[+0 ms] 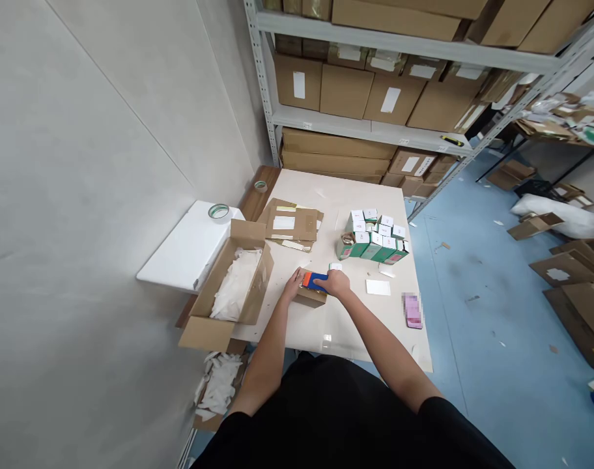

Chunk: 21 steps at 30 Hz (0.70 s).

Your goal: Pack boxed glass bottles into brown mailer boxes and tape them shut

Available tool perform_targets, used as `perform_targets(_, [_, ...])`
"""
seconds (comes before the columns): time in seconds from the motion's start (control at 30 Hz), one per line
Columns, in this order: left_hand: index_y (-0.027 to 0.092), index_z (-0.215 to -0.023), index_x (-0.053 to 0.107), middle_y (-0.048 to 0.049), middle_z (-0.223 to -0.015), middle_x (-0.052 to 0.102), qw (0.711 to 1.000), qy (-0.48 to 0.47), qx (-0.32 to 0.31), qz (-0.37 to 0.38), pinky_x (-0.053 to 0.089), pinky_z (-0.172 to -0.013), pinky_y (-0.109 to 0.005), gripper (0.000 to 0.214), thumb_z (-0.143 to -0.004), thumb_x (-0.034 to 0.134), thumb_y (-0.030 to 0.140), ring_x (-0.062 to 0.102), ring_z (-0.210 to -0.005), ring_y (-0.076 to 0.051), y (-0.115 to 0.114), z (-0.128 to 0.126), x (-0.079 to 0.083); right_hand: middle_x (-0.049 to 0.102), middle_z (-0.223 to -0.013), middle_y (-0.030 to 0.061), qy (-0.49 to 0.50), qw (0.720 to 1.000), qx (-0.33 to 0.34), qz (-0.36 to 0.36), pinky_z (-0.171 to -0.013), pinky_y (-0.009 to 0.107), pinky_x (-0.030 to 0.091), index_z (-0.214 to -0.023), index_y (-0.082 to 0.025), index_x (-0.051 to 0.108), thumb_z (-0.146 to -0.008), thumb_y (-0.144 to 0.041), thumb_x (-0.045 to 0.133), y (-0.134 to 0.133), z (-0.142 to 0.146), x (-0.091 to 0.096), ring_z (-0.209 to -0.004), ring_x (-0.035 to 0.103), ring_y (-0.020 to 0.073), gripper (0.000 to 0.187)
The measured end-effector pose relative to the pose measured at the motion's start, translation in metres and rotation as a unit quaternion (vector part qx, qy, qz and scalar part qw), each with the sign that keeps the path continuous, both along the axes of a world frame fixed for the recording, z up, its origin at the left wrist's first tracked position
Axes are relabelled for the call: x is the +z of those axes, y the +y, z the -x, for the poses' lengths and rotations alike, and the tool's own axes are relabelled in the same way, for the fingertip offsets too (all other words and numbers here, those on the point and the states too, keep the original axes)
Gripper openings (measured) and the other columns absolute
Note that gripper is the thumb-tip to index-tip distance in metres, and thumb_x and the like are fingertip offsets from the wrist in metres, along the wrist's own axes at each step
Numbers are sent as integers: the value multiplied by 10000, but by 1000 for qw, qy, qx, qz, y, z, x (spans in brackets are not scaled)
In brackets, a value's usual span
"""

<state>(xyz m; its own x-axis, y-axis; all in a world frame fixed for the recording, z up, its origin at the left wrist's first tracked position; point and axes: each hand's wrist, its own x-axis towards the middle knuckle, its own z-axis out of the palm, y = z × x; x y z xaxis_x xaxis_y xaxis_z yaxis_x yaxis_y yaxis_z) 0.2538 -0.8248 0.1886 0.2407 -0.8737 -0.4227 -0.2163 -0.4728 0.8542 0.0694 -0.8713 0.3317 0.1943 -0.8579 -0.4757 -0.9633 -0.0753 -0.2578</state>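
Note:
A small brown cardboard box [311, 298] lies on the white table [340, 326] near its front edge. My left hand [294, 284] rests on the box's left end, fingers curled against it. My right hand [335, 283] is closed round a blue and orange tape dispenser [314, 281] that sits on top of the box. A cluster of several small green and white boxes [375, 238] stands further back on the table.
An open carton with white packing paper [234, 286] sits at the table's left. Flattened cardboard [291, 225], a white slip [378, 287], a phone [413, 311] and tape rolls [219, 211] lie around. Shelves of cartons [375, 98] stand behind. Cardboard scraps litter the blue floor at right.

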Motion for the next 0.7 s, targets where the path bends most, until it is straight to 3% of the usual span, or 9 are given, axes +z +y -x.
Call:
perform_targets(0.1, [232, -1624, 358, -93, -1623, 464, 998, 56, 8, 5, 401, -1186, -375, 705, -1047, 372, 637, 481, -1475, -250, 6, 12, -11, 755, -1150, 163, 15, 1000, 18, -9, -789, 296, 510, -1064, -175, 748, -815, -754, 686, -6, 1, 0, -1059, 717, 289, 634])
perform_targets(0.2, [219, -1640, 308, -99, -1637, 445, 998, 59, -1, -2, 409, -1177, -346, 714, -1058, 329, 634, 480, -1475, -225, 6, 42, -19, 755, -1162, 168, 28, 999, 18, -7, -778, 288, 504, -1082, -170, 751, -799, -739, 710, -15, 23, -3, -1063, 716, 290, 637])
perform_targets(0.43, [169, -1621, 362, -134, -1652, 407, 999, 45, -11, -12, 318, -1229, -384, 682, -1055, 423, 545, 405, -1520, -295, -1, 116, -17, 775, -1003, 131, 14, 999, 19, -21, -653, 270, 428, -888, -186, 768, -766, -720, 760, -25, 128, 5, -936, 711, 261, 548])
perform_targets(0.53, [224, -1615, 376, -108, -1626, 460, 999, 42, -12, -19, 325, -1223, -408, 709, -1022, 458, 604, 431, -1502, -308, -4, 125, -16, 761, -899, 104, 5, 1000, -16, -14, -605, 267, 390, -831, -192, 745, -786, -728, 733, -19, 161, 3, -829, 698, 232, 538])
perform_targets(0.7, [257, -1601, 397, -91, -1630, 461, 998, 49, -18, -18, 320, -1227, -396, 755, -976, 489, 671, 430, -1507, -288, -8, 122, -19, 721, -800, 73, -33, 999, -18, 6, -577, 262, 362, -765, -201, 700, -768, -732, 740, -14, 184, -3, -722, 651, 201, 532])
